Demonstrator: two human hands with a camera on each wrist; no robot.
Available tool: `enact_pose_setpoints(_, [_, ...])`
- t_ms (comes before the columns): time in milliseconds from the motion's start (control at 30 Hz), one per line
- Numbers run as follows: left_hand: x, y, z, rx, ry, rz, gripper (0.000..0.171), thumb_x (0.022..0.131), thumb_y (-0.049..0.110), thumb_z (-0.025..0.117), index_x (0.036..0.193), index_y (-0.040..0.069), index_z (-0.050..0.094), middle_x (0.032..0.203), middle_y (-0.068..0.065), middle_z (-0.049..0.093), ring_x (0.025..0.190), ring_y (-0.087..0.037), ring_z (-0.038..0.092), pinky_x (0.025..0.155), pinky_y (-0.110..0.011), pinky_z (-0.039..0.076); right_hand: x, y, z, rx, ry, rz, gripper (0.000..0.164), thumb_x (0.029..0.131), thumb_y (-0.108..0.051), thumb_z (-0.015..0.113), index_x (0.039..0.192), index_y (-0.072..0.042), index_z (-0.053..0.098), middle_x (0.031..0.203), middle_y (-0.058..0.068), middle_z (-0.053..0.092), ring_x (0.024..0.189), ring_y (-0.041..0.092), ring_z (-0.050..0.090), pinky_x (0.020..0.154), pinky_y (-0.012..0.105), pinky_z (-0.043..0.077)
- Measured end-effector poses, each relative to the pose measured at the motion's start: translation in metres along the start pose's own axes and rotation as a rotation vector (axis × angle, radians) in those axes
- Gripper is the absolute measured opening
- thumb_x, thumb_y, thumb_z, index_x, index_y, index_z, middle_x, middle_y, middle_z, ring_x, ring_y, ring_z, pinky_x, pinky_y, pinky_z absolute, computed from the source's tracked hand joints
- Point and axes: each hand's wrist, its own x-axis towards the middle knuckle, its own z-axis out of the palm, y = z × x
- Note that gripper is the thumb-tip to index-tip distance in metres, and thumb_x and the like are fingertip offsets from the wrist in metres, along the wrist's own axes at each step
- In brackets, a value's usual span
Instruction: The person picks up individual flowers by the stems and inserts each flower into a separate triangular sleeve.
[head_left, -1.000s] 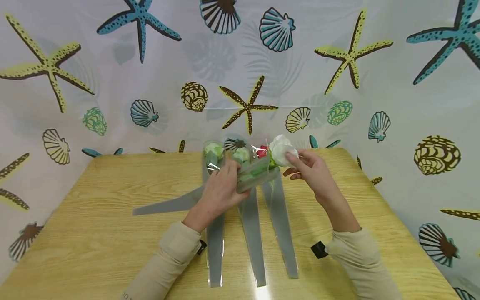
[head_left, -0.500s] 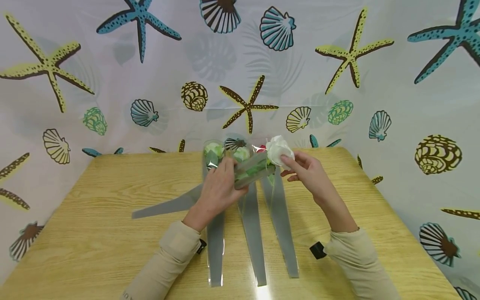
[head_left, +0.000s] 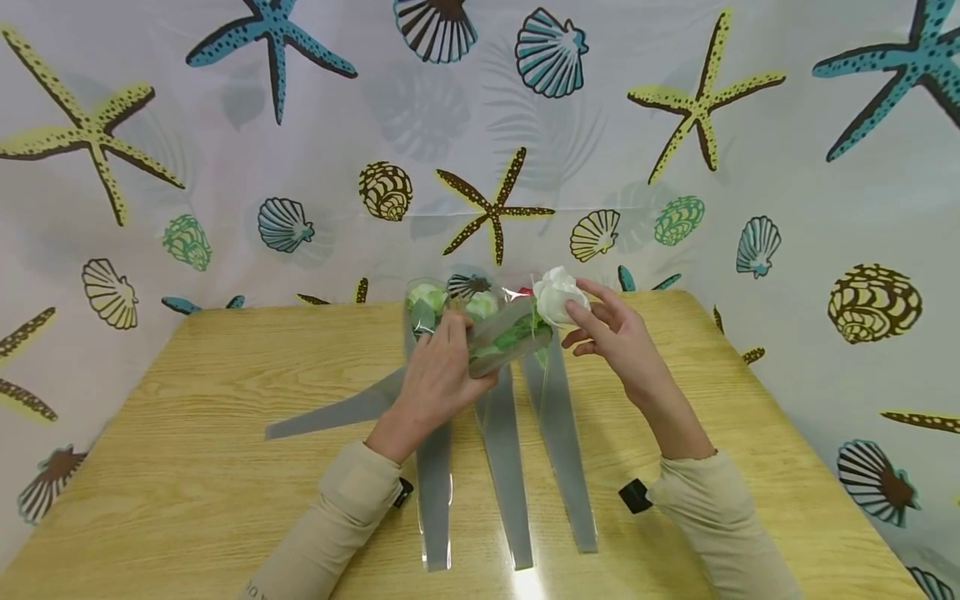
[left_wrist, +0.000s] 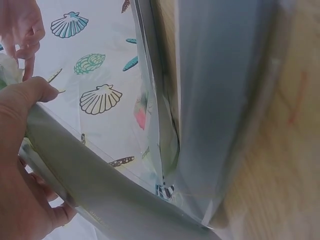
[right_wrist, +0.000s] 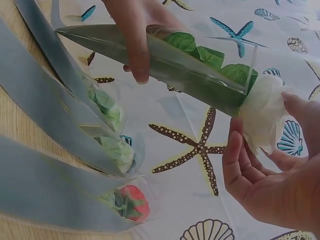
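A white artificial rose [head_left: 557,296] with green leaves stands in a clear and grey tapered flower sleeve [right_wrist: 200,75], its bloom poking out of the wide end. My left hand [head_left: 435,375] grips this sleeve around its middle, thumb on one side and fingers on the other in the left wrist view. The sleeve's narrow tail slants down to the left over the table. My right hand [head_left: 618,342] holds the bloom between thumb and fingers, as the right wrist view shows. Behind the held sleeve, a red rose [right_wrist: 135,202] is mostly hidden in the head view.
Three more sleeved flowers lie side by side on the wooden table [head_left: 247,500], tails toward me. Two carry pale green-white blooms, such as this left one [head_left: 427,297]; the rightmost sleeve [head_left: 562,467] has the red rose. A seashell-patterned cloth [head_left: 480,125] hangs behind the table.
The white rose and its sleeve have shifted slightly left, with both hands still on them. My right index finger has lifted and spread a little along the bloom.
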Motion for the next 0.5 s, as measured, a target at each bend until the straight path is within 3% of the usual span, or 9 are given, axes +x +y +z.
enact_pose_setpoints(300, [0.001, 0.0, 0.001, 0.007, 0.027, -0.002, 0.068, 0.077, 0.037, 0.09, 0.123, 0.004, 0.052, 0.11, -0.01, 0.06, 0.078, -0.024, 0.064, 0.062, -0.037, 0.046, 0.001, 0.001, 0.008, 0.006, 0.038, -0.065, 0.042, 0.108, -0.031, 0.06, 0.144, -0.009, 0.057, 0.103, -0.009, 0.067, 0.08, 0.012, 0.069, 0.075, 0.024, 0.059])
enact_pose_setpoints(500, [0.0, -0.001, 0.001, -0.002, 0.021, -0.009, 0.07, 0.076, 0.037, 0.091, 0.123, 0.004, 0.051, 0.112, -0.01, 0.06, 0.077, -0.025, 0.064, 0.062, -0.038, 0.047, -0.001, 0.002, 0.013, -0.023, 0.038, -0.057, 0.039, 0.108, -0.031, 0.061, 0.139, -0.007, 0.061, 0.101, -0.009, 0.066, 0.078, 0.012, 0.069, 0.075, 0.027, 0.059])
